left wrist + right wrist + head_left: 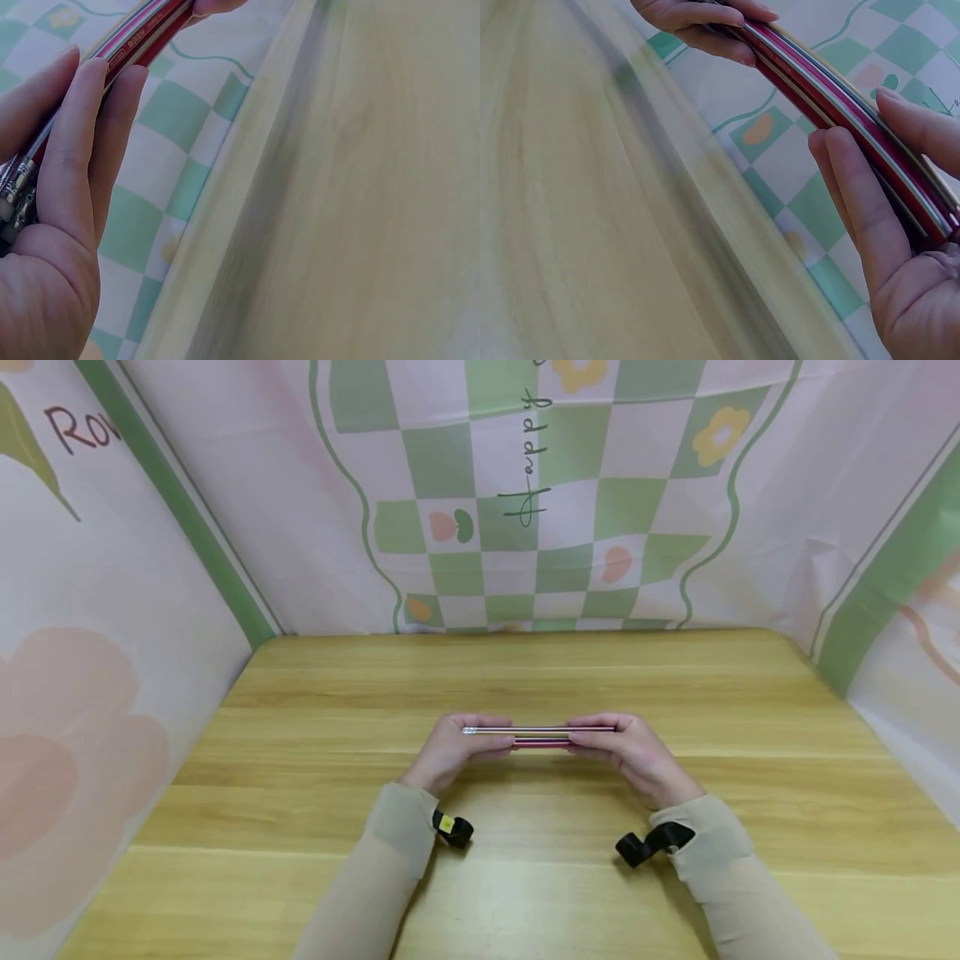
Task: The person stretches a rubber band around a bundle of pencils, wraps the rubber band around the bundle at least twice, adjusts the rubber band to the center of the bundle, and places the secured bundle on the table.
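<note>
A bundle of several pencils (542, 743), striped red, pink, white and dark, is held level above the wooden table between two hands. The left hand (450, 747) grips the end with metal ferrules, which show beside the palm in the left wrist view on the pencils (131, 45). The right hand (637, 756) grips the other end, thumb on one side and fingers on the other, as the right wrist view shows the bundle (832, 97). Palms and fingers hide both ends in part.
The wooden table (525, 677) stretches out below the hands and back to a patterned cloth (506, 527) with green checks. More printed cloth hangs at the left and right. A black strap (453, 828) sits at the left wrist, another black strap (652, 843) at the right.
</note>
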Motion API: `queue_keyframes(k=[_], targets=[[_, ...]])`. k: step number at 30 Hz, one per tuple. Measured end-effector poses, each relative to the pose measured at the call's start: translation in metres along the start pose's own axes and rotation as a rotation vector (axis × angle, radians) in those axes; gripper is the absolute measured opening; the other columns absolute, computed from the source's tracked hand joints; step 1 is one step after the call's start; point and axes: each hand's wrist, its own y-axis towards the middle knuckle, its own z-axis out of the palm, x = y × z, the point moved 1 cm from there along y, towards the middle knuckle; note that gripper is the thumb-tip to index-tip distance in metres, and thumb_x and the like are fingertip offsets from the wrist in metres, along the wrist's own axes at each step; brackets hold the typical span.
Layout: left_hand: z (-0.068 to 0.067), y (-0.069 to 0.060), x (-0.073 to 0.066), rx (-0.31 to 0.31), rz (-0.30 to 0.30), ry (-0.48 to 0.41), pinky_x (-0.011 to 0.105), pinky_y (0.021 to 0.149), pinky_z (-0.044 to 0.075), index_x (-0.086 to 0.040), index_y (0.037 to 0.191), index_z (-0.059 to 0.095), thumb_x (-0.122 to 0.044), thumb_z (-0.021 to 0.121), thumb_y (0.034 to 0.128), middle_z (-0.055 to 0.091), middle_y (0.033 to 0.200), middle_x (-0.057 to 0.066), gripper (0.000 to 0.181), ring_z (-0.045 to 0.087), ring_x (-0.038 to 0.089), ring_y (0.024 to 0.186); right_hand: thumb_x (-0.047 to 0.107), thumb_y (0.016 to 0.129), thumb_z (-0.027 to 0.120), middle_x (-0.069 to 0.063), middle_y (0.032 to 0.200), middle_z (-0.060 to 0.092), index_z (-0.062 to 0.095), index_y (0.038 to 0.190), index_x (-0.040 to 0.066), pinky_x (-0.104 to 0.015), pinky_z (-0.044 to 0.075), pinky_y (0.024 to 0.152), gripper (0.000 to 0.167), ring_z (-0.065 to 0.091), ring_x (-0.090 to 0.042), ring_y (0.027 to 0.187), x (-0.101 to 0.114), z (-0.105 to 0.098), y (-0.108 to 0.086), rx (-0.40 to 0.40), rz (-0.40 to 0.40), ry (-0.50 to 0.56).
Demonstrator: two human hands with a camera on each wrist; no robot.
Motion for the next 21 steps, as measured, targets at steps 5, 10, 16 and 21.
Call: queue_keyframes(k=[5,10,16,21], targets=[[-0.001,-0.001,-0.001,-0.003,0.006,-0.015,0.035,0.09,0.06,0.007,0.118,0.067,0.003,0.074,0.0847,0.072,0.113,0.019,0.034,0.075,0.02,0.089,-0.011,0.09,0.062,-0.001,0.097,0.077,0.079,0.094,0.015,-0.028,0.061,0.085,0.031,0.073,-0.013,0.09,0.001,-0.007,-0.002,-0.008,-0.021,-0.004],[-0.003,-0.001,-0.001,-0.017,-0.008,-0.018,0.036,0.091,0.06,0.005,0.118,0.068,0.003,0.074,0.0845,0.072,0.113,0.019,0.034,0.075,0.02,0.088,-0.012,0.091,0.059,-0.001,0.096,0.076,0.078,0.095,0.014,-0.028,0.062,0.085,0.032,0.074,-0.013,0.089,0.004,-0.017,-0.005,0.008,-0.039,-0.006],[-0.003,-0.002,-0.003,-0.03,-0.026,-0.007,0.035,0.092,0.059,0.003,0.118,0.069,0.001,0.075,0.0848,0.072,0.112,0.017,0.034,0.075,0.021,0.089,-0.011,0.092,0.059,-0.001,0.096,0.077,0.078,0.095,0.013,-0.027,0.062,0.084,0.031,0.074,-0.014,0.089,0.007,-0.027,-0.009,-0.008,-0.031,-0.02],[-0.005,-0.001,-0.003,-0.03,-0.022,0.001,0.035,0.092,0.059,0.003,0.118,0.069,0.0,0.075,0.0852,0.073,0.111,0.017,0.034,0.075,0.021,0.089,-0.011,0.093,0.058,-0.003,0.098,0.076,0.077,0.097,0.012,-0.027,0.061,0.085,0.03,0.074,-0.015,0.089,0.01,-0.034,-0.011,0.002,-0.041,0.001]])
